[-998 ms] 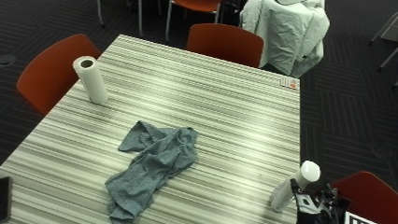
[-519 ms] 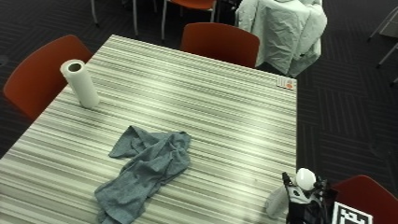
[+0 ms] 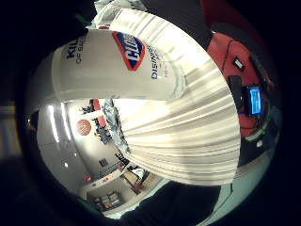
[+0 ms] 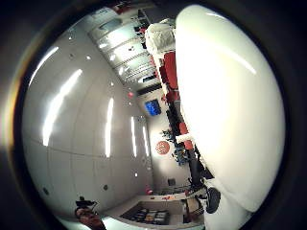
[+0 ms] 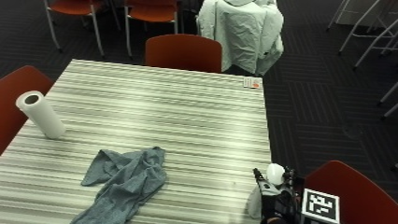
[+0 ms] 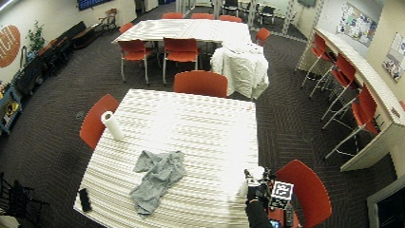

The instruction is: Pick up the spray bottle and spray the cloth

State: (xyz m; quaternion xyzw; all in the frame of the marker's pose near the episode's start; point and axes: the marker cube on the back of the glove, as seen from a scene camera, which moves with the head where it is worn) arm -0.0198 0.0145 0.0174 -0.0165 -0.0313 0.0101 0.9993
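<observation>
The gloved right hand (image 5: 273,203) is raised at the table's near-right corner; fingers hidden.

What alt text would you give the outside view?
A black-gloved right hand is at a white spray bottle on the striped table's near right corner. A crumpled grey-blue cloth lies apart, and a paper towel roll stands upright.
</observation>
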